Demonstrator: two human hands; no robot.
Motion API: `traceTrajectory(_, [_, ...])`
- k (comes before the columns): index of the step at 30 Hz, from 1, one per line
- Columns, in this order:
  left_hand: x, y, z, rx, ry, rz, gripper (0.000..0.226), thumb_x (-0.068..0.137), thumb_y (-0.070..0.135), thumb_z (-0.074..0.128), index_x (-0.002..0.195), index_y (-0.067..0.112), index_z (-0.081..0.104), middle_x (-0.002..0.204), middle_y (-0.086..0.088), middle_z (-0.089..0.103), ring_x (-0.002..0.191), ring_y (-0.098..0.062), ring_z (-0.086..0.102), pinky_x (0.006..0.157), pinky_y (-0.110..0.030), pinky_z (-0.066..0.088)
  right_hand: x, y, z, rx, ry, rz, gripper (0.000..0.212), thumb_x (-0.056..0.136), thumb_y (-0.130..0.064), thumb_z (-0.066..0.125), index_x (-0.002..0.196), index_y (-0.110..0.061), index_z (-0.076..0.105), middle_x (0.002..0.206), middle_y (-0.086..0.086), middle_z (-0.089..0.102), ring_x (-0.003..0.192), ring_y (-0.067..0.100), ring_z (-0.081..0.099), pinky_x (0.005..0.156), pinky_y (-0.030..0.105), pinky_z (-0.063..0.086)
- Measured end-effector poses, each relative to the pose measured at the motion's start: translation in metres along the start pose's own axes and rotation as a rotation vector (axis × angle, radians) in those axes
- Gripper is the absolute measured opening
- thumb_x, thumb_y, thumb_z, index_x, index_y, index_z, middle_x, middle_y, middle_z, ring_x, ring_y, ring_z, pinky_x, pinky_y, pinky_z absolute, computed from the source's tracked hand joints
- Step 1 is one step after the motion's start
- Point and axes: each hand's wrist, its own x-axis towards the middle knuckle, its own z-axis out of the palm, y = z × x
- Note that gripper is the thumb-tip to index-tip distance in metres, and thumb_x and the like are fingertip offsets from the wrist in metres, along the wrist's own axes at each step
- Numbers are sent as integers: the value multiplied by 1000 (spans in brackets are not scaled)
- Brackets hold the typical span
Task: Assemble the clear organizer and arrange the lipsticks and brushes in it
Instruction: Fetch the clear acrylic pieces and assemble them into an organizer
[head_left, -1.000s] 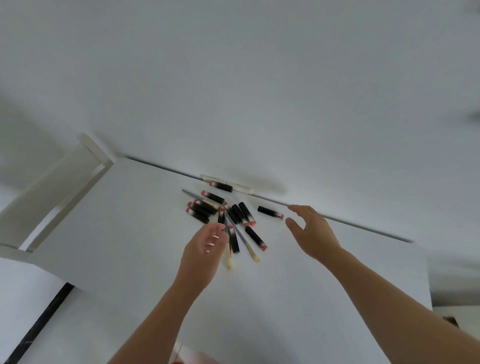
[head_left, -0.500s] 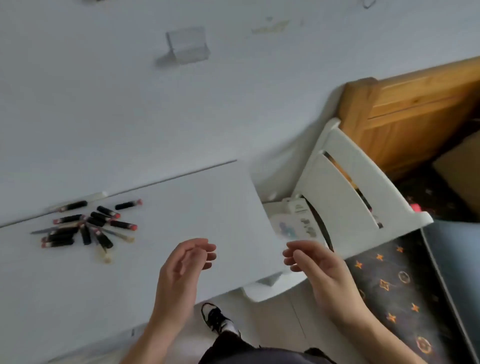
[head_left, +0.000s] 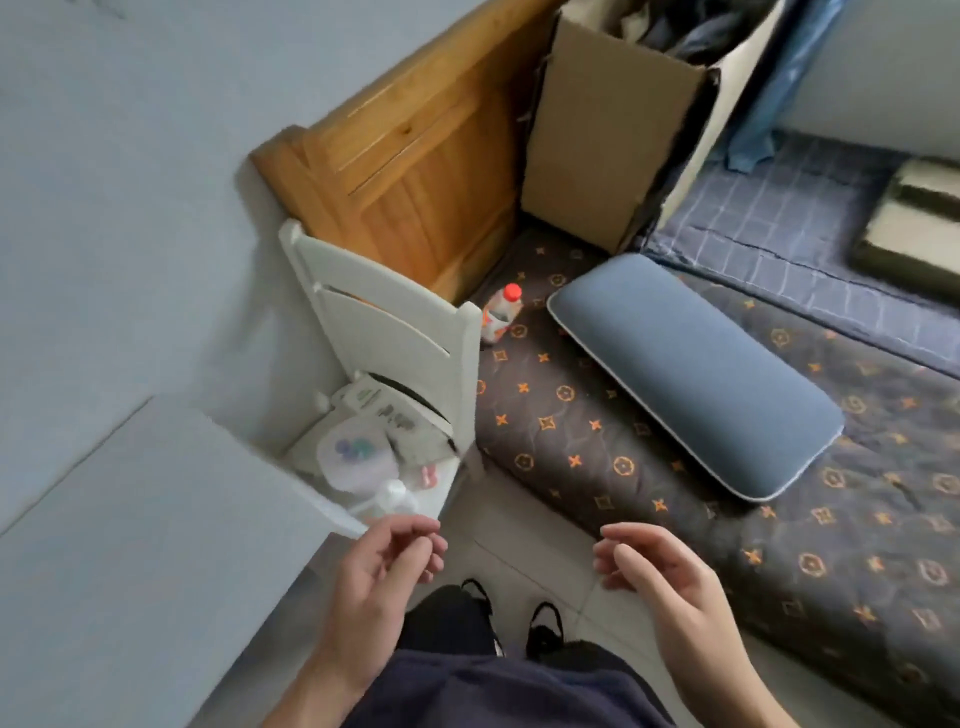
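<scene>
both hands hang loosely curled with nothing in them, the left hand (head_left: 387, 564) off the corner of the white tabletop (head_left: 130, 519), the right hand (head_left: 660, 574) over the floor beside the bed (head_left: 649, 467). no organizer piece, lipstick or brush is in view, so the step looks like fetching the clear parts. best to look through the clutter on the white chair (head_left: 395, 364) first, lifting gently, since its small bottles could tip. nearby sit a blue pillow (head_left: 691, 374), a red-capped bottle (head_left: 501, 312) and a cardboard box (head_left: 608, 140).
</scene>
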Motion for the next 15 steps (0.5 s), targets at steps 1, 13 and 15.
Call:
traceTrajectory(1, [5, 1, 7, 17, -64, -15, 21, 97, -9, 53, 100, 3, 71, 88, -13, 73, 77, -20, 67, 71, -24, 56, -5, 3, -5, 17, 54, 9, 22, 92, -8, 62, 99, -22, 77, 91, 14, 75, 80, 19, 70, 71, 28, 57])
traceTrajectory(13, [97, -8, 118, 157, -698, -62, 31, 99, -4, 51, 99, 15, 75, 94, -13, 76, 78, -23, 70, 70, -27, 58, -104, 34, -41, 220, 920, 102, 25, 96, 9, 54, 95, -6, 75, 86, 17, 74, 74, 23, 69, 67, 33, 59])
traceTrajectory(15, [96, -13, 144, 177, -791, -56, 33, 99, -3, 52, 96, 19, 76, 92, -13, 76, 76, -21, 69, 68, -26, 58, -133, 40, -41, 286, 1085, 131, 25, 97, 7, 54, 95, -6, 75, 86, 16, 74, 73, 24, 69, 68, 32, 60])
